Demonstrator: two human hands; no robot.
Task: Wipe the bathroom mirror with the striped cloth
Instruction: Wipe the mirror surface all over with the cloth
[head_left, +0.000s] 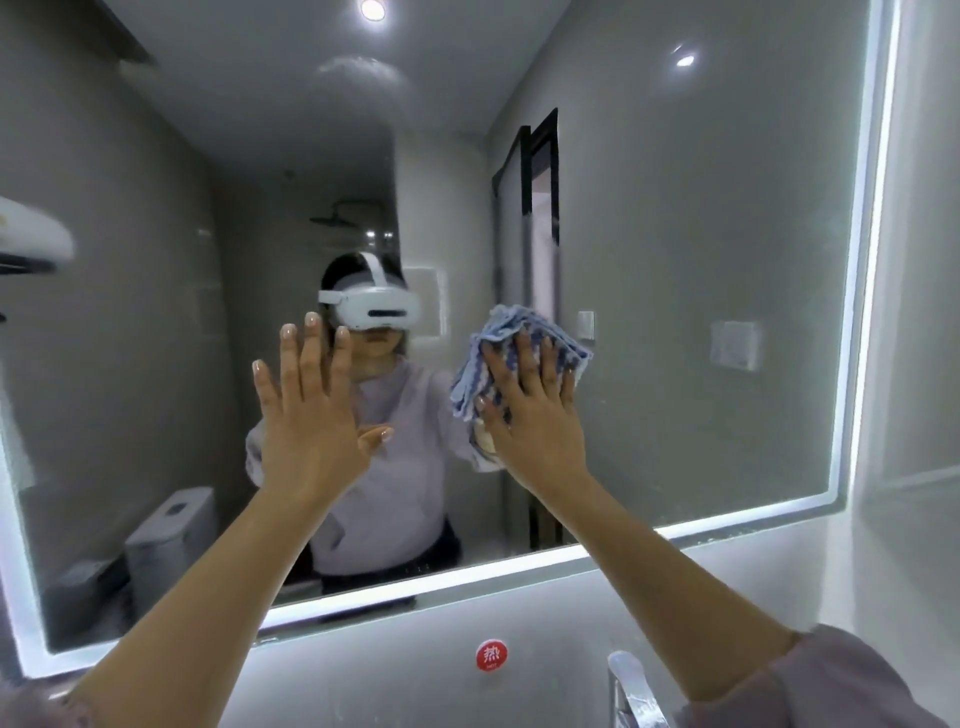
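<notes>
The striped cloth (511, 358) is pinned flat against the mirror (701, 260) under the right hand (535, 415), whose fingers are spread wide and laid over the cloth rather than curled round it. So nothing is really gripped here, it's just palm pressure holding the cloth to the glass. Folds of blue-and-white fabric stick out above the fingertips and off to the thumb side.

The left hand (306, 410) is held up open with fingers splayed and nothing in it. Whether it's actually touching the glass can't be told from here.

Handling-wise, the cloth looks soft, light and floppy, so it'll probably bunch or slide out if pressure is dropped. Best kept under the flat of the palm with the loose folds tucked beneath the fingers. The glass is likely slick, so not much drag should be expected, and it should be treated as fragile: steady push, no leaning on it.

For room, there's loads of open glass above the fingertips and out past the little-finger side, up to the lit edge strip (862, 260). Below the wrist, the bottom lit edge is nearer, and a tap (631, 686) sits under the forearm, which could get bumped on low strokes.
</notes>
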